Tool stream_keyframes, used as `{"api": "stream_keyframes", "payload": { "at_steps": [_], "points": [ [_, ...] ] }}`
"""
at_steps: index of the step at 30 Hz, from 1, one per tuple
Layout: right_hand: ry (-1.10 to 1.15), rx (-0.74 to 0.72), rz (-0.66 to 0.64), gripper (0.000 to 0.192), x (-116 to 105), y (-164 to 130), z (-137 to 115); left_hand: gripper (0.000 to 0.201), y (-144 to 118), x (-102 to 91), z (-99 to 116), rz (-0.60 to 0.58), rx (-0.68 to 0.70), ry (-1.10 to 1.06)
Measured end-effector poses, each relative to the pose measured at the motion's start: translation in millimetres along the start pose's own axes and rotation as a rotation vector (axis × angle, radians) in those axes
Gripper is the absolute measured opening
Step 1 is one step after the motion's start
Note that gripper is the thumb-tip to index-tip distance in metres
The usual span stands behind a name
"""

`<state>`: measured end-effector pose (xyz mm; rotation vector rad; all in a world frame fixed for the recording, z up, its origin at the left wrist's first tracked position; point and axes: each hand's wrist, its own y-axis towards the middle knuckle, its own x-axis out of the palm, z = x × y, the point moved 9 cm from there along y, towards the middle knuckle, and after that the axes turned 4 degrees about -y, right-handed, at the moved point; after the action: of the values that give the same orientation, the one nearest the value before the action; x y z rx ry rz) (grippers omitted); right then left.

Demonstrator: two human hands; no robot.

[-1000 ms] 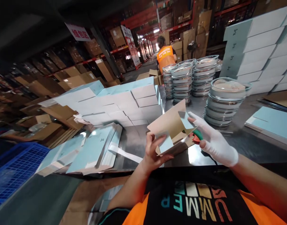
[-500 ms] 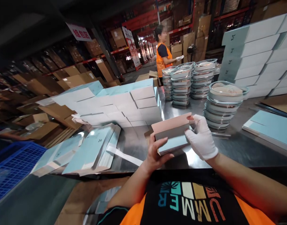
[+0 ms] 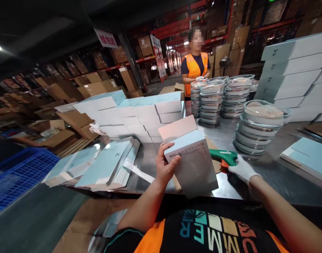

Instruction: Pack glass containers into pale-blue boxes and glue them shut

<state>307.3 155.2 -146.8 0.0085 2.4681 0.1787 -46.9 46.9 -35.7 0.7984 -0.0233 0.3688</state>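
My bare left hand [image 3: 166, 163] grips a pale blue carton [image 3: 195, 168] by its left side, tilted above the metal table. Its printed side with a barcode faces me, and a pinkish-white flap [image 3: 178, 129] stands up behind its blue face. To the right, my gloved right hand [image 3: 243, 169] is closed around a green gun-shaped tool [image 3: 228, 157] with an orange part under it. The tool's left end is hidden behind the carton. Brown cardboard [image 3: 212, 146] lies under and behind the carton.
Stacked white-and-blue cartons [image 3: 142, 119] stand behind, with more [image 3: 295, 70] at the right. Lidded glass containers [image 3: 258, 128] are piled on the metal table [image 3: 271, 179]. Flat cartons [image 3: 105, 163] lie left, near a blue crate [image 3: 21, 175]. A co-worker [image 3: 196, 66] stands beyond the table.
My right hand has left the carton's flap and moved right and down; it now holds the green tool. The carton has turned its printed side to me. The co-worker now faces this way.
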Motion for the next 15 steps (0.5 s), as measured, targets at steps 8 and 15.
{"api": "stream_keyframes", "payload": {
  "at_steps": [8, 15],
  "points": [
    [0.159, -0.231, 0.368, 0.056, -59, -45, -71, 0.05, 5, 14.1, 6, -0.055, -0.029, 0.041],
    [-0.061, -0.641, 0.353, 0.006, -67, -87, -168, 0.049, -5, 34.0, 14, -0.1, 0.03, 0.171]
  ]
}}
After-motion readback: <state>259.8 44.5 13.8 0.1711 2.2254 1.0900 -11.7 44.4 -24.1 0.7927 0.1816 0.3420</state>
